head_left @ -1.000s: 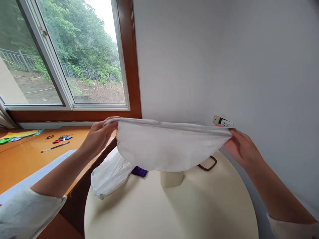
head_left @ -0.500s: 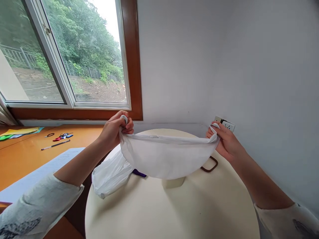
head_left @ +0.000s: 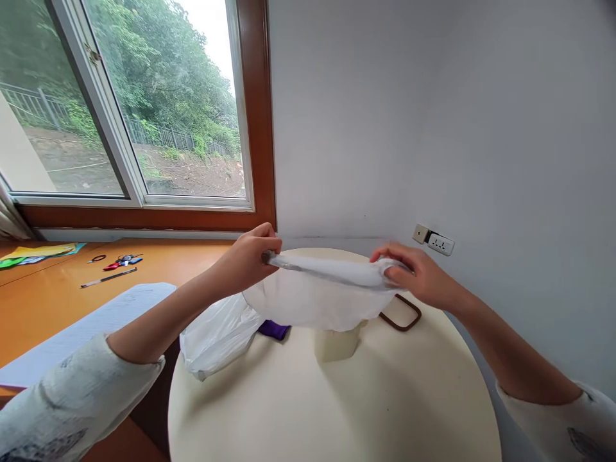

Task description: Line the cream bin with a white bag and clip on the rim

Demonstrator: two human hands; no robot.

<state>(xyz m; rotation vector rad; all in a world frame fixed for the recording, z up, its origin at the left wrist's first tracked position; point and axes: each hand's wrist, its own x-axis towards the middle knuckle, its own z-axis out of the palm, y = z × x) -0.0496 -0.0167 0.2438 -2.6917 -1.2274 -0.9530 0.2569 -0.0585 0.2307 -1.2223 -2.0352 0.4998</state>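
Note:
A thin white plastic bag [head_left: 322, 301] stretches between my two hands above the round table. My left hand [head_left: 253, 256] is closed on its gathered left end. The right end lies between the thumb and fingers of my right hand [head_left: 416, 273], slightly blurred. Below the bag, a cream container [head_left: 337, 345] stands on the table, its top hidden by the bag. Right of it lies a brown loop with rounded corners [head_left: 404, 328], partly covered. A second crumpled white plastic bag [head_left: 219, 337] and a dark purple item [head_left: 274, 330] lie to the left.
The round cream table [head_left: 269, 417] stands beside an orange wooden desk [head_left: 158, 256]. On the desk are a sheet of paper [head_left: 96, 330], a pen [head_left: 110, 278], keys [head_left: 128, 260] and coloured papers [head_left: 41, 252]. A wall socket [head_left: 440, 244] is behind my right hand.
My hands have come closer together, my left moving right and my right moving left. The bag between them has slackened and folded along its top edge, showing more of the container and purple item.

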